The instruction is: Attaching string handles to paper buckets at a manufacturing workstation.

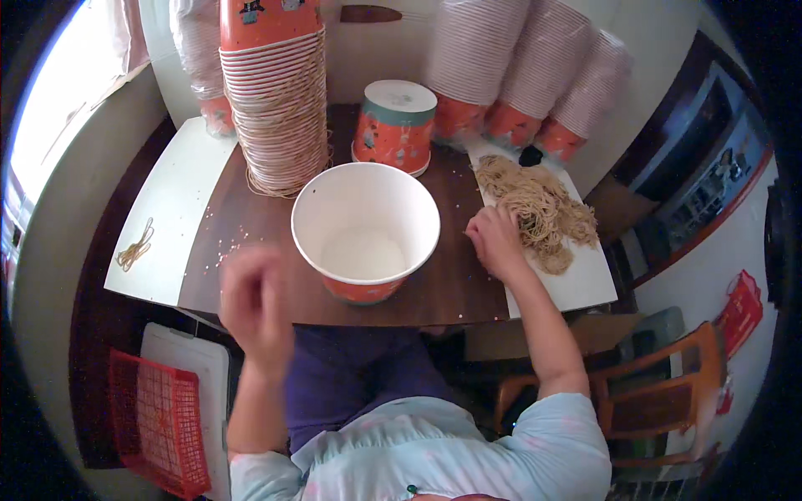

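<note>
Hands (pixel 256 302) flank the white tub (pixel 365 219).

Around one open tub (pixel 365 221) are one upturned tub (pixel 393 138) just past 12 o'clock, one bare stack (pixel 276 117) at 11, its tubs too tight to count, and four wrapped stacks (pixel 480 58): three between 1 and 2, one past 10. Two lots of tan loops (pixel 535 209) lie at 3 and 9; two hands show, left hand (pixel 255 296) at 8, right hand (pixel 499 242) at 3.
</note>
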A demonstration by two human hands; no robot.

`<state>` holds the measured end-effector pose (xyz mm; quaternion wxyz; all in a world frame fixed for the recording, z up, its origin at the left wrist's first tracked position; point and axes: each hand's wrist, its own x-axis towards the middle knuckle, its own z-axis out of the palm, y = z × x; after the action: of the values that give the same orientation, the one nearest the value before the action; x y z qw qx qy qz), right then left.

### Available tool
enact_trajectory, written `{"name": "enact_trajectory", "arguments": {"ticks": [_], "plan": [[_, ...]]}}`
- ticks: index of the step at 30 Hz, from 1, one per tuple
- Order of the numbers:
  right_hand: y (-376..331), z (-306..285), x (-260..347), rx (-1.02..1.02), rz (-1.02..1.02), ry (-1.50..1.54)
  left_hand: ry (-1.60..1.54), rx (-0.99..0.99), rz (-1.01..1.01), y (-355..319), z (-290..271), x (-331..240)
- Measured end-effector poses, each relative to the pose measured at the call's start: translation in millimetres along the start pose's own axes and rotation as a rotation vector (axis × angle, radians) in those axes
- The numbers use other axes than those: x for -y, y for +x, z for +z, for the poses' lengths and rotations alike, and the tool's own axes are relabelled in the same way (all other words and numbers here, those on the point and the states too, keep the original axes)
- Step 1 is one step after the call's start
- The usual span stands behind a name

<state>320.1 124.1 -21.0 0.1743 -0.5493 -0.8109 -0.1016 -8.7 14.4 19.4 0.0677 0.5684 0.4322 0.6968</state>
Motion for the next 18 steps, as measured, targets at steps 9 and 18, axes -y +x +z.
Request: {"name": "enact_trajectory", "arguments": {"ticks": [9,18], "plan": [[-70.1,-26.1,103.2,-0.162,-0.192,0.67,-0.388,0.536,-0.856,-96.4,42.2,-18.3],[-89.7,-15.7,132.8,-0.202,-0.235,0.793,-0.583,0.638,-1.045,-97.5,31.4,-11.5]]}}
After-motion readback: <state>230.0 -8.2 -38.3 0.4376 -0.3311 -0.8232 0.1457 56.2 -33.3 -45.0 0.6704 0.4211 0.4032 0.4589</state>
